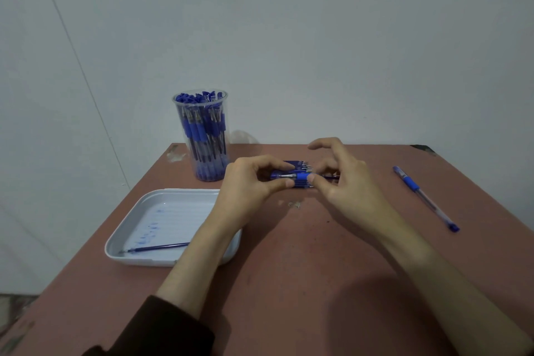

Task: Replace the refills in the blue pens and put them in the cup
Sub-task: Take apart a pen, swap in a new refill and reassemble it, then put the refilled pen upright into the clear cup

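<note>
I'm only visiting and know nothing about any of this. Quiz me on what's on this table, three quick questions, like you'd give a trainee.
1. True or false: the clear cup stands empty.
2. What lies in the white tray? A) one refill B) scissors C) a notebook
3. Fill in the blank: the left hand and the right hand both pinch the same ___.

Key: 1 false, it is packed with pens; 2 A; 3 blue pen.
</note>
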Demonstrator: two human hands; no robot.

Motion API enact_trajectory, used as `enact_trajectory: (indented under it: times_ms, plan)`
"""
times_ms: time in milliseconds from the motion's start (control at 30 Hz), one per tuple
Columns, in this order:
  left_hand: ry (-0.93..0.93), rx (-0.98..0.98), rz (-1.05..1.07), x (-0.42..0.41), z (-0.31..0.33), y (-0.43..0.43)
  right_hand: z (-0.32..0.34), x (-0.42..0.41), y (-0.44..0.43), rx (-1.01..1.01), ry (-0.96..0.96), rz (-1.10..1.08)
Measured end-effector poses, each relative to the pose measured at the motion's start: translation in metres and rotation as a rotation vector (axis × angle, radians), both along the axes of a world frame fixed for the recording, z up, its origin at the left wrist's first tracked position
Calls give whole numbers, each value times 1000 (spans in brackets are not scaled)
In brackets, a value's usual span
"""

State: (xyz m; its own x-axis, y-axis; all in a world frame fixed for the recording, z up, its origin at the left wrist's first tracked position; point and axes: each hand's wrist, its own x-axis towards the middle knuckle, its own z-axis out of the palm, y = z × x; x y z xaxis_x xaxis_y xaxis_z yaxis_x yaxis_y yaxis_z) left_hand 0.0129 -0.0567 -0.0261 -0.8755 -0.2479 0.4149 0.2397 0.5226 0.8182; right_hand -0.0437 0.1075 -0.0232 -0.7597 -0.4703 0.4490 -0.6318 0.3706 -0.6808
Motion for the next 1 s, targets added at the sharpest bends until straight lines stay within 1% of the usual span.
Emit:
enact_trajectory:
  times_ms: [167,333,500,600,667,733,800,867,933,1000]
  plan:
    - [-7,-17,-22,2,-1,-2,1,1,0,-21,-79,52]
    - [-39,-22,-32,0,-1,-8,1,3,-3,-48,-96,82]
    - [-9,-60,-18,4,1,-8,-2,6,-5,-101,-150,109]
    - [38,-25,-33,9,10,-12,-4,9,-12,-169,-160,150]
    - [70,48,-55,14,15,-13,-5,13,-20,-184,-184,188]
    - [131,96,2,16,19,-16,-3,13,-29,-195,-232,222]
    - [264,83,189,16,23,-29,11,11,-41,-191,-217,215]
    - [385,0,405,14,27,-52,36,4,-61,-255,-220,205]
    - [370,-74,517,7,28,-75,68,-6,-85,-427,-276,235]
    - [281,-97,537,-2,25,-91,100,-16,-112,-562,-280,271]
